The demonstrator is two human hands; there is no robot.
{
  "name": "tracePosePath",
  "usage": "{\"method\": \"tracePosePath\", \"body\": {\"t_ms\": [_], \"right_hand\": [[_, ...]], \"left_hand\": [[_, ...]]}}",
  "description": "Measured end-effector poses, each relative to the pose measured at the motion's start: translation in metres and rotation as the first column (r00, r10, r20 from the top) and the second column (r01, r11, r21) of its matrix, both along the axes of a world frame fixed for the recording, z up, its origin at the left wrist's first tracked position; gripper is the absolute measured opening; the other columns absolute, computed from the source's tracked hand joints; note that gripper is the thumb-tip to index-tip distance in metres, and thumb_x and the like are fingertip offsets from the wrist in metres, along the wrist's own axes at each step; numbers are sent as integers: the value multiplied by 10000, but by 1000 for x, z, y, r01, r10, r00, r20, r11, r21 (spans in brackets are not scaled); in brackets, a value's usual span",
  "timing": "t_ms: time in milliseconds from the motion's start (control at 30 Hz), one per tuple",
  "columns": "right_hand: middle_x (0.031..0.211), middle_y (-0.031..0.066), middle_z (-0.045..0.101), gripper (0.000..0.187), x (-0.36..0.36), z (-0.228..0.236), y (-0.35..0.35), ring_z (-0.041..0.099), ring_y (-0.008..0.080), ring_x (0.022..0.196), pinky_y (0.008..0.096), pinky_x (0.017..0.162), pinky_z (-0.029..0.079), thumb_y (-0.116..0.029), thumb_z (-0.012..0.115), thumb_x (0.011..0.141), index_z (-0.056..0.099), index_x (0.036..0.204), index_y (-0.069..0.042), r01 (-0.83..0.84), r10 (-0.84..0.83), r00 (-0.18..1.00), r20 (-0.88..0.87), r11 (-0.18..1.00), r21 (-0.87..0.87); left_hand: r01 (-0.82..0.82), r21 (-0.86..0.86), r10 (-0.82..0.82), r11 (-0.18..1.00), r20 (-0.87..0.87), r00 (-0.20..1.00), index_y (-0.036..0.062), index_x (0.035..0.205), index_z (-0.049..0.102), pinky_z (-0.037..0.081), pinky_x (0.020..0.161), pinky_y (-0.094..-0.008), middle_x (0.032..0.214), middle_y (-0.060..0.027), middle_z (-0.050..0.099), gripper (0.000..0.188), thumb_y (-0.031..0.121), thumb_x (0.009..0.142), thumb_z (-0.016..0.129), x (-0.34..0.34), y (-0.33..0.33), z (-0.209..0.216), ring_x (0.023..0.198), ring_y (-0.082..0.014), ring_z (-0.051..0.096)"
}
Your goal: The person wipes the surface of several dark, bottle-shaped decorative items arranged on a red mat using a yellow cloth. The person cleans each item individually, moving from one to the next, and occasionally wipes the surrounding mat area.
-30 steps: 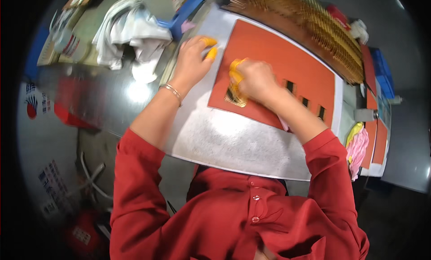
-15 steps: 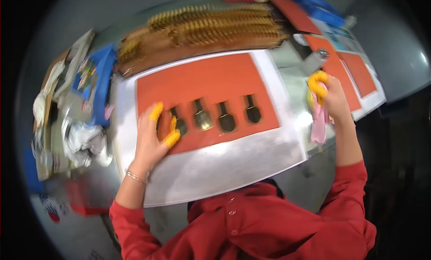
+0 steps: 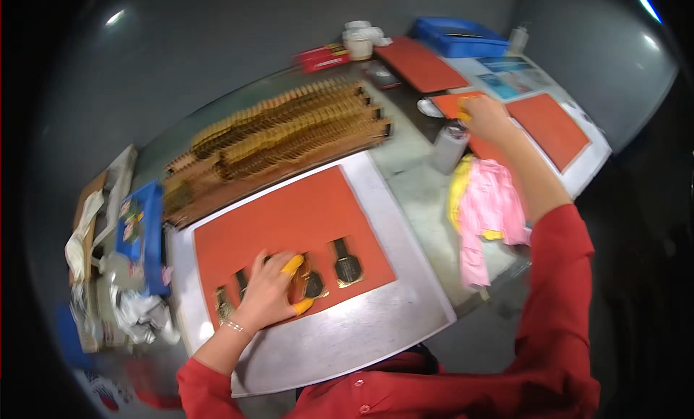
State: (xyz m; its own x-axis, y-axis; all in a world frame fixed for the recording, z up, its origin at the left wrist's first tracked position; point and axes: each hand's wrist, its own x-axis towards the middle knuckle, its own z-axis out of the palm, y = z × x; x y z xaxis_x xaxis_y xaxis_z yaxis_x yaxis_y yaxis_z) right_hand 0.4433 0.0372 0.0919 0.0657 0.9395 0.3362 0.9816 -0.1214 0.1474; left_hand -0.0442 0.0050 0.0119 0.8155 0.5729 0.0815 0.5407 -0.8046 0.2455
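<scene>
My left hand (image 3: 278, 289), with yellow covers on its thumb and finger, hovers over or rests on the orange mat (image 3: 275, 216); contact is unclear. Its fingers are spread around a dark paddle-shaped piece with gold edging (image 3: 312, 283), not visibly gripping it. Another such piece (image 3: 348, 266) lies just to the right; more show left of the hand, partly covered. Out at the right, my right hand (image 3: 486, 119) has its yellow-covered fingertips bunched just above the top of a grey bottle (image 3: 450, 150). Blur hides what they hold, if anything. A pink cloth (image 3: 493, 206) lies nearer me.
Rows of gold-edged pieces stand on a brown rack (image 3: 282, 137) behind the mat. A blue tray (image 3: 148, 234) and crumpled white plastic (image 3: 137, 303) are at the left. Further orange sheets (image 3: 553, 130) and a blue bin (image 3: 459, 39) sit far right.
My right hand has moved from beside the pink cloth to above the bottle. My left hand is now over a different part of the row of pieces. The whole view has shifted.
</scene>
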Motion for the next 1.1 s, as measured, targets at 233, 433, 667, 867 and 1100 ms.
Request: {"method": "tracePosePath", "body": {"t_ms": [233, 433, 667, 867, 1100], "right_hand": [[764, 178, 614, 74, 8, -3, -10, 594, 362, 767, 460, 664, 454, -98, 602, 731, 577, 749, -30, -77, 77, 997, -13, 997, -12], [733, 185, 600, 56, -4, -4, -4, 587, 373, 763, 456, 656, 454, -76, 598, 736, 567, 749, -30, -102, 102, 994, 32, 995, 2], [744, 168, 618, 145, -22, -4, -33, 604, 306, 671, 383, 598, 461, -154, 585, 813, 586, 837, -11, -32, 42, 986, -159, 997, 69], [695, 27, 576, 120, -176, -63, -98, 521, 88, 618, 249, 563, 415, -120, 611, 827, 617, 898, -24, -296, 166, 627, -761, 955, -35], [725, 96, 605, 153, -308, -109, -101, 566, 182, 638, 307, 605, 451, -128, 670, 786, 626, 868, -7, -259, -37, 557, -830, 941, -216]], "left_hand": [[106, 13, -107, 994, 32, 994, 22, 1183, 491, 239, 1067, -472, 1206, -148, 513, 656, 354, 666, 722, 10, 17, -6, 1141, -273, 469], [78, 17, -79, 997, 37, 996, 14, 1194, 486, 215, 1077, -477, 1222, -153, 503, 654, 371, 692, 703, 6, 17, -9, 1156, -267, 459], [-192, -10, 189, 981, 231, 954, 54, 1201, 503, 210, 1073, -479, 1187, -151, 537, 554, 235, 719, 705, -16, 13, 9, 1147, -300, 470], [-508, -8, 400, 861, 627, 668, 17, 1132, 566, 407, 913, -331, 1098, -147, 590, 357, 110, 798, 648, -109, 39, -32, 1047, -289, 543], [-625, -153, 554, 766, 651, 520, -18, 1116, 578, 409, 910, -302, 1079, -129, 620, 309, 78, 824, 609, -179, 57, -56, 1027, -219, 573]]}}
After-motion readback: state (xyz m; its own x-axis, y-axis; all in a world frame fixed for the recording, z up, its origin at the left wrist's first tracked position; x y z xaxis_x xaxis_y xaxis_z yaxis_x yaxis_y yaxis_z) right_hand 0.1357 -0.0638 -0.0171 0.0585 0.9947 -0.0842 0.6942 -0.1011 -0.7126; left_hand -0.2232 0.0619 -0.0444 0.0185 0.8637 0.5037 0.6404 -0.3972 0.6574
